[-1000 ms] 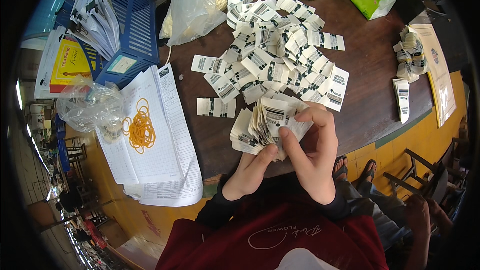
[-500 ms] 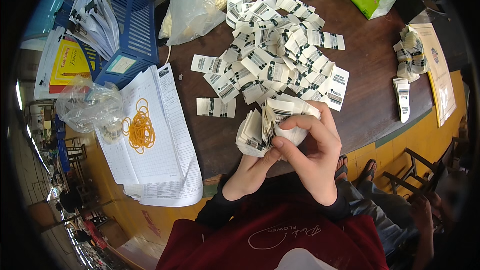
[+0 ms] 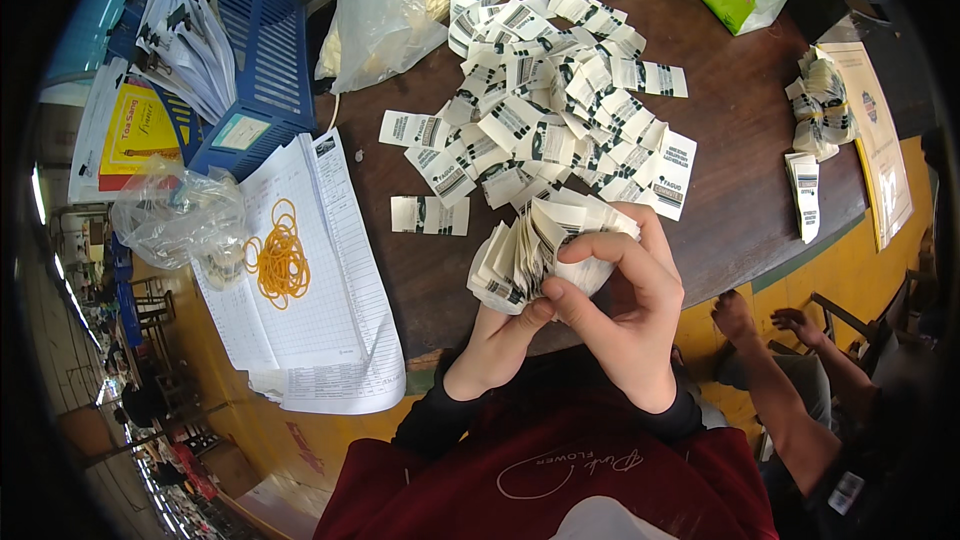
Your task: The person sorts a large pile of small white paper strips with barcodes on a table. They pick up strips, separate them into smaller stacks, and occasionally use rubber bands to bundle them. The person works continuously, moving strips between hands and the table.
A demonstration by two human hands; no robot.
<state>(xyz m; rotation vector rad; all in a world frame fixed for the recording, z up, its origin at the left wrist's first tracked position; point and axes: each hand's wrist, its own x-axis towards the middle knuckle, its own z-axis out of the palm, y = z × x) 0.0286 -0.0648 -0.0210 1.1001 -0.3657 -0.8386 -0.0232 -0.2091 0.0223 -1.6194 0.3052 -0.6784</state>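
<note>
In the head view, the left hand (image 3: 496,348) grips a fanned wad of printed white labels (image 3: 518,252) from below; the right hand (image 3: 635,312) pinches its right side between thumb and fingers; the wad is just nearer the person than the loose label heap (image 3: 540,125) on the brown table (image 3: 425,285).

It looks like a workshop. Strip lights (image 3: 38,190) line a long hall (image 3: 88,365) at nine o'clock; a crate (image 3: 272,80) of papers (image 3: 190,45) stands at ten, heaped labels (image 3: 548,145) at twelve.
</note>
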